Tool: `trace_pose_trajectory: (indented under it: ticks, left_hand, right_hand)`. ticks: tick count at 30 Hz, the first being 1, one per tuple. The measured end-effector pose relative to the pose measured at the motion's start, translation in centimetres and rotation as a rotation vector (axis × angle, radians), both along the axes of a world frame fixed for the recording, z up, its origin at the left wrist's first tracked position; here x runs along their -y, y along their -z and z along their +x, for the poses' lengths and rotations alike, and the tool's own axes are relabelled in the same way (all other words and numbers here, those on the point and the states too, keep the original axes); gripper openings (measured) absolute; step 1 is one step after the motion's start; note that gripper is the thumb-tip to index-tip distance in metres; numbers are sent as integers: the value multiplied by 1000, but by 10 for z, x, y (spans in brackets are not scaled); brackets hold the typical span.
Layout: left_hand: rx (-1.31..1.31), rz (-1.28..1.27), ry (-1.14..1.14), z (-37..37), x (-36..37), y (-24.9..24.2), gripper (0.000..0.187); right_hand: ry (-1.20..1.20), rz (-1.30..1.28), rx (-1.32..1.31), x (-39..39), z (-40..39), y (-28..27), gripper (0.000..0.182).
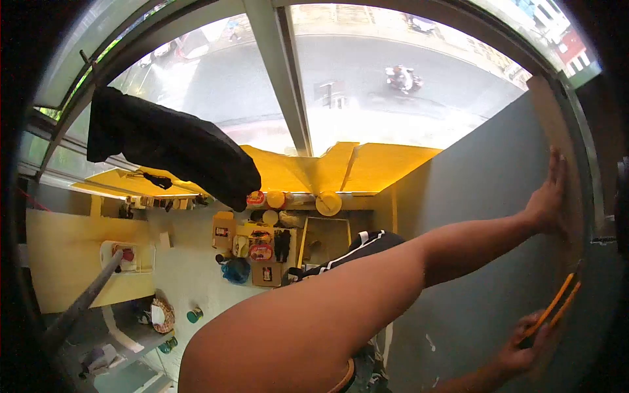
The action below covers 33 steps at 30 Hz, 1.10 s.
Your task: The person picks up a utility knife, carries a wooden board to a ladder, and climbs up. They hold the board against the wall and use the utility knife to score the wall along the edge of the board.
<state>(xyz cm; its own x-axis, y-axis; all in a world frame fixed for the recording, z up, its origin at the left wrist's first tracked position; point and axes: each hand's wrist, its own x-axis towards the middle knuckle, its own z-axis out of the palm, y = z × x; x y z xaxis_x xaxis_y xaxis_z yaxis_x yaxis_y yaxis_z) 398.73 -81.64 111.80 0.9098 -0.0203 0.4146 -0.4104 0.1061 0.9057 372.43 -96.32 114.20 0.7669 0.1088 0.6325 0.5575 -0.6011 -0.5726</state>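
My left arm stretches across the view, and my left hand lies flat with extended fingers against a brown strip along the edge of the grey wall. Lower down on the right, my right hand is closed around an orange and black tool. The tool points up and to the right, its tip near the lower part of the strip. What kind of tool it is cannot be made out.
A black cloth hangs at upper left above a grey pole. Below are cardboard boxes, a blue bag, a green tin and a yellow ledge. Through the window, a motorcycle shows on a road.
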Motion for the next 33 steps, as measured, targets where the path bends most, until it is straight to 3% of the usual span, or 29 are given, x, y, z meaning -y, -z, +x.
trace_pose_trajectory:
  ticks: [1, 2, 4, 5, 7, 10, 11, 13, 18, 20, 22, 24, 26, 30, 33]
  left_hand:
    - [-2, 0, -9, 1, 5, 1, 177]
    - [26, -3, -36, 3, 8, 3, 177]
    - [47, 6, -77, 4, 3, 6, 177]
    - [37, -4, -42, 1, -1, 3, 177]
    - [25, -22, -2, -5, -4, -1, 176]
    - [-26, 38, 25, -9, -10, -8, 174]
    - [-16, 40, 6, -6, -6, -5, 176]
    - [0, 41, -9, -4, -5, -3, 179]
    - [6, 41, 83, 1, -9, -1, 179]
    - [131, 210, -208, 28, 29, 23, 176]
    - [270, 97, -329, 33, 41, 31, 173]
    - [124, 67, -111, 3, 5, 0, 171]
    - [111, 71, -62, -7, -6, -9, 169]
    - [116, 173, -117, 0, 0, -6, 164]
    - [118, 155, -103, 1, 4, -9, 160]
  right_hand:
    - [102, -456, 261, 3, 10, -11, 39]
    - [253, 58, -10, 4, 17, -19, 40]
    - [379, 578, -301, 10, 39, -33, 40]
    - [243, 4, 4, 13, 54, -42, 40]
    - [94, -574, 310, 14, 72, -61, 40]
    - [369, -567, 6, 1, 101, -89, 47]
    - [300, -197, -111, -11, 117, -97, 51]
    - [160, 72, -208, -17, 147, -108, 58]
    - [115, -99, -175, -34, 222, -107, 51]
    - [57, -251, 20, -59, 240, -107, 46]
    - [92, -521, 152, -78, 242, -117, 44]
    - [223, -582, 139, -94, 238, -124, 42]
    - [279, -630, 113, -103, 240, -132, 41]
    - [242, -750, 177, -116, 257, -126, 41]
    - [246, -688, 105, -136, 270, -127, 36]
